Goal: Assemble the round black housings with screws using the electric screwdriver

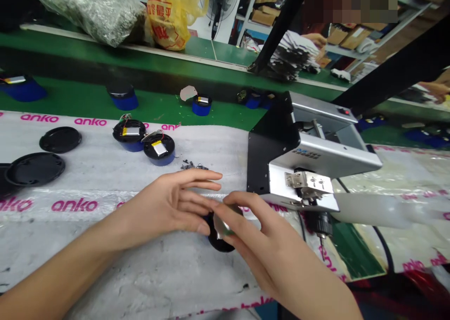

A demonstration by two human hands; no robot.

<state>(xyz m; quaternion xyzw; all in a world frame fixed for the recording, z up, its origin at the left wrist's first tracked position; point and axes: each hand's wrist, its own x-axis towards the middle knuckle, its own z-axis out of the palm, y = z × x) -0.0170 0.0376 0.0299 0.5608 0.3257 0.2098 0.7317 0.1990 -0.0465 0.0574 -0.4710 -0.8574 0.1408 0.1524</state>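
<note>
Pink "anko" lettering repeated across the white sheet (94, 170). Behind, a yellow bag (168, 18) carried red characters, 最平 among them. The left hand (168, 205) had its fingers released, loosely outstretched, thumb close beside a dark round case (222, 246). The right hand (265, 238) pinched a shiny disc (221, 222) over that case. The machine (326, 156) bore blurred blue lettering.
</note>
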